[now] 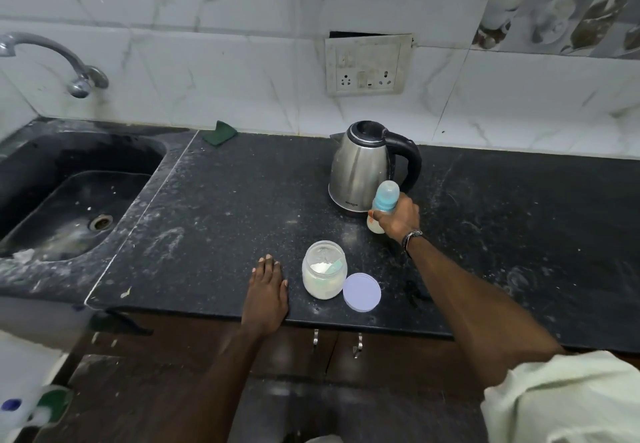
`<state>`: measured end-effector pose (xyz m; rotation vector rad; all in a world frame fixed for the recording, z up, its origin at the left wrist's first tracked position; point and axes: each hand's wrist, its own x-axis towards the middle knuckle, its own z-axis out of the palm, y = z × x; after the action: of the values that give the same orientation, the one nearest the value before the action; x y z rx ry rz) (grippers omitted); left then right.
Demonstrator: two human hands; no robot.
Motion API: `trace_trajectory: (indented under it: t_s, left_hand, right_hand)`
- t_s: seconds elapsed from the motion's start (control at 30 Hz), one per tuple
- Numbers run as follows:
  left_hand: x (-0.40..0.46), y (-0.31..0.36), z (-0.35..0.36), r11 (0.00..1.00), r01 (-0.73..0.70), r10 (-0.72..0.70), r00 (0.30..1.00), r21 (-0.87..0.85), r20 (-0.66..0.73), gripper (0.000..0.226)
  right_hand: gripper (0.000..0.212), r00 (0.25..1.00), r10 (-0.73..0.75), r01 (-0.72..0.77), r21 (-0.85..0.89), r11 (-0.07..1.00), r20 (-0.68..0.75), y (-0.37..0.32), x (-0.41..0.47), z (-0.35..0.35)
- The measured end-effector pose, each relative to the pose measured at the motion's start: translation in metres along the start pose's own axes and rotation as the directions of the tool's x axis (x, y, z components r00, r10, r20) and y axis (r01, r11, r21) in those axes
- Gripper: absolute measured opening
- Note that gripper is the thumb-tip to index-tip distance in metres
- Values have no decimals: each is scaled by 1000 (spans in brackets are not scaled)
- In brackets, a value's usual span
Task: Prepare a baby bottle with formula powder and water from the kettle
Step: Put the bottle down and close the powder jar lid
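Note:
My right hand (pixel 398 219) grips a baby bottle (pixel 383 201) with a blue collar and clear cap, which stands upright right in front of a steel kettle (pixel 360 168) with a black handle. Nearer the counter's front edge stands an open jar of white formula powder (pixel 323 274) with a pale scoop inside. Its lilac lid (pixel 362 292) lies flat just to the right of the jar. My left hand (pixel 268 286) rests flat on the black counter (pixel 242 200), fingers straight, just left of the jar.
A black sink (pixel 69 200) with a curved tap (pixel 52 58) lies at the left. A green scouring pad (pixel 219 133) leans at the back wall. A wall socket plate (pixel 369 66) sits above the kettle. White dust marks the counter. Cupboard doors are below.

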<state>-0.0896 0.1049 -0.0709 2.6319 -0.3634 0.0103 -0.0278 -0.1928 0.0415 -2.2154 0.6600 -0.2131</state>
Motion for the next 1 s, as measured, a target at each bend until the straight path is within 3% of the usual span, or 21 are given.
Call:
trace_trajectory:
  t_s: [0.4,0.53,0.67,0.83,1.0]
  left_hand:
    - [0,0,1,1000,-7,7,1000,12,6,49]
    - [-1,2,0,1000,-4,4,1000,8,8,48]
    - [-2,5,-2,1000,7,-7,1000,-16,8,47]
    - [-1,6,-5,997,37,-36,999,-72,17,48]
    - [-7,12,-19,954,74,-68,997,-291,31,59]
  right_hand:
    - [70,997,56,-52,-55,997,62,17,-6,3]
    - [68,989,101,-84,-153,985,106,18,-14,-4]
    - [61,989,131,-113,-238,965,63,15,-34,-6]
    - [54,999,52,-45,-368,929,11,16,-63,-4]
    - [61,934,-39,191,-403,895,356,25,-79,0]
